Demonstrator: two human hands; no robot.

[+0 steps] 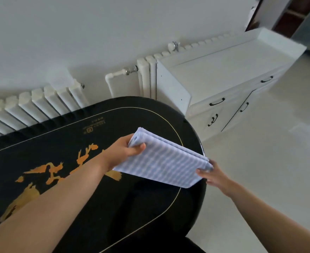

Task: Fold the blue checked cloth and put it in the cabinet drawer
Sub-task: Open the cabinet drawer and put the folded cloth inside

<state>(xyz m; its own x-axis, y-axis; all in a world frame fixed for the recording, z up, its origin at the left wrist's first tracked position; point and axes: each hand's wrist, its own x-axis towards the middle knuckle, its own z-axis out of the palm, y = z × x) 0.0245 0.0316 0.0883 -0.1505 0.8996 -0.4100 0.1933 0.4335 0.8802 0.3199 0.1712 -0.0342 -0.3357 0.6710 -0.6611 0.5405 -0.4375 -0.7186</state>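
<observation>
The blue checked cloth (166, 161) is folded into a flat layered rectangle and held just above the right end of the black table (99, 198). My left hand (126, 150) pinches its far left corner, thumb on top. My right hand (211, 175) grips its right corner from below and the side. The white cabinet (220, 73) stands beyond the table at the right, its drawers (223, 99) shut, with dark handles.
White radiators (41, 105) run along the wall behind the table and beside the cabinet. A pale tiled floor (269, 161) lies to the right of the table and in front of the cabinet. The table top bears gold decoration.
</observation>
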